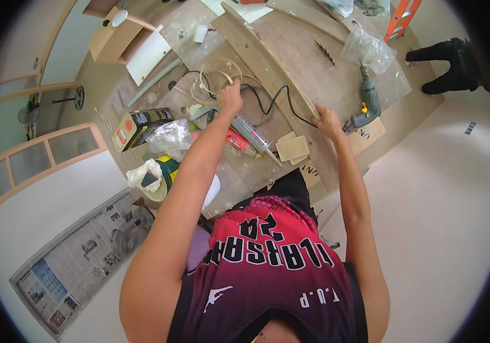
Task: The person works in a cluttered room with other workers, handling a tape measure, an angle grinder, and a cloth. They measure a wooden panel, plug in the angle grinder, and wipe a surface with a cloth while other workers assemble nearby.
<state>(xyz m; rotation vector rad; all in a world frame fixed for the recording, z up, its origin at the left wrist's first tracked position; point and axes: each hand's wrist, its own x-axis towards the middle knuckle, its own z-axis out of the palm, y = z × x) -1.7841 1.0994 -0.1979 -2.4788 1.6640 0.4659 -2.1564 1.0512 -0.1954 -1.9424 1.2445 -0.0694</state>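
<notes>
My left hand (230,98) is closed at a loose coil of thin pale strip (203,81); its fingertips are partly hidden. My right hand (329,123) grips the near part of a long wooden board (282,71) by its right edge. Just beneath my left forearm lies a caulking gun with a sealant tube (252,135), its nozzle toward me. A black cord (272,106) crosses the board between my hands. To the right of my right hand rests a grey power drill (368,100) with a yellow part.
Two small tan blocks (292,148) lie near the table's front. At left stand a rectangular can (136,128), a plastic bag (170,137) and an open tub (162,177). A white cup (200,34) is farther back. Another person's legs (453,66) and an orange ladder (402,20) appear far right.
</notes>
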